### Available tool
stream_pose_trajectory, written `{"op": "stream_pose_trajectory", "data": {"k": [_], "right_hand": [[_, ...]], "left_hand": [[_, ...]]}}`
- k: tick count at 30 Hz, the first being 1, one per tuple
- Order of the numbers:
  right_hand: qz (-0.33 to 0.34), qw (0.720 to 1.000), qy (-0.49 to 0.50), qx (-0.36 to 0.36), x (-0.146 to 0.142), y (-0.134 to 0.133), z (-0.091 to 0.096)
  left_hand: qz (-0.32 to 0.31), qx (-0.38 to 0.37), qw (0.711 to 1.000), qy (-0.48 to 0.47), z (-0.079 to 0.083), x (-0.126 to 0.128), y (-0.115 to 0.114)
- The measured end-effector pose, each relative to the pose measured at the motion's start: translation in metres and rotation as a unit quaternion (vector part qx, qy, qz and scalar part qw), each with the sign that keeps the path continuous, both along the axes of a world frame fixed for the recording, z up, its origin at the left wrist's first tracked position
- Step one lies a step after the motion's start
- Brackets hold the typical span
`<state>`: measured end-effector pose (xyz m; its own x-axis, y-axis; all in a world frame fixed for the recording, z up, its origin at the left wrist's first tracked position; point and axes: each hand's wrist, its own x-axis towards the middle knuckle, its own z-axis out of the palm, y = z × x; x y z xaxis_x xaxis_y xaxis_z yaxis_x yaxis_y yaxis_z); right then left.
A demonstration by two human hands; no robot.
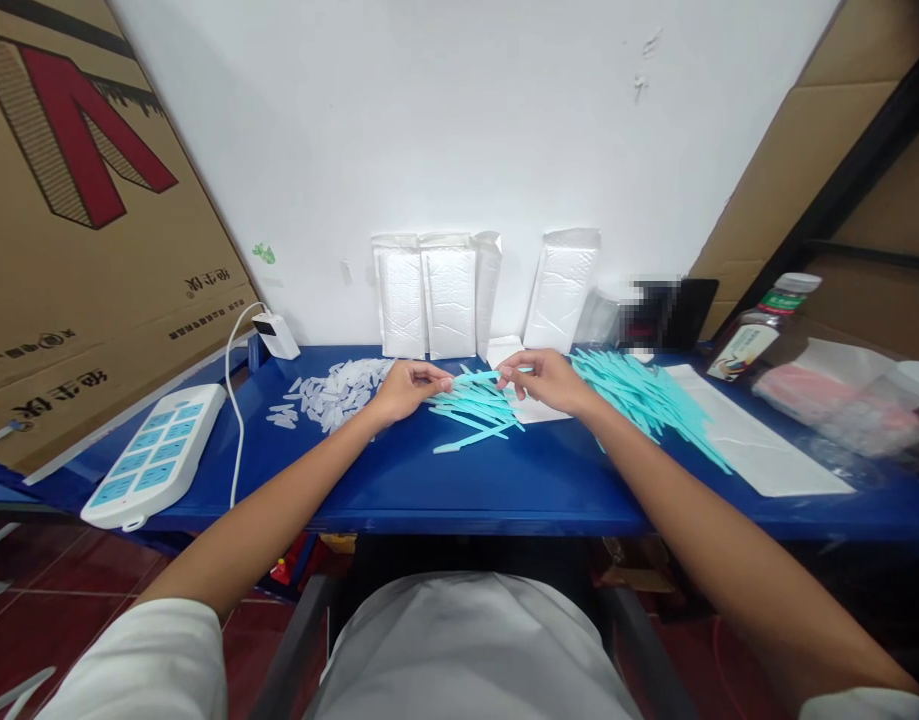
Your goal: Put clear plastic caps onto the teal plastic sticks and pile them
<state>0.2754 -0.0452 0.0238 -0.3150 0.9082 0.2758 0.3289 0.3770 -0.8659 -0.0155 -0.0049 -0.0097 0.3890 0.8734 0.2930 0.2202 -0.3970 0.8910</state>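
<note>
Stick (475,378), teal, is up between both hands, level, just above the middle pile (470,408) of similar sticks. Left hand (410,390) pinches its left end, thumb and fingertips together; right hand (541,382) pinches it toward the other end. Fine detail at the fingertips too small to read. One loose stick (459,441) lies at the pile's near edge. Pale caps (339,390) are heaped just left of left hand. Bigger teal heap (646,395) sits right of right hand, partly on a white sheet (766,440). All on blue table (459,490). White pouches (451,300) lean on the wall behind; power strip (155,455) far left, bottle (763,330) far right.
</note>
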Motion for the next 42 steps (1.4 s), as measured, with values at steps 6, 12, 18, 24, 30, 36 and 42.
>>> {"op": "stream_pose_trajectory", "data": {"k": [6, 12, 18, 24, 30, 36, 42], "right_hand": [[0.018, 1.000, 0.019, -0.002, -0.003, 0.001, -0.004], [0.010, 0.999, -0.038, 0.018, 0.002, 0.009, -0.013], [-0.164, 0.943, -0.207, 0.200, 0.019, 0.024, -0.022], [-0.301, 0.846, -0.429, 0.096, 0.054, 0.031, -0.021], [-0.260, 0.826, -0.497, -0.053, 0.060, 0.033, -0.022], [-0.277, 0.820, -0.498, -0.055, 0.061, 0.033, -0.020], [-0.294, 0.811, -0.503, -0.055, 0.060, 0.031, -0.018]], "left_hand": [[0.010, 0.007, 0.999, -0.031, -0.004, 0.001, -0.001], [0.036, 0.053, 0.998, 0.012, 0.001, 0.002, 0.001], [0.179, 0.232, 0.950, 0.107, 0.014, -0.017, 0.008], [0.215, 0.262, 0.843, 0.417, 0.017, -0.055, 0.023], [0.172, 0.205, 0.824, 0.499, 0.007, -0.071, 0.037], [0.182, 0.251, 0.814, 0.491, 0.005, -0.061, 0.039], [0.155, 0.246, 0.835, 0.468, 0.004, -0.053, 0.040]]}}
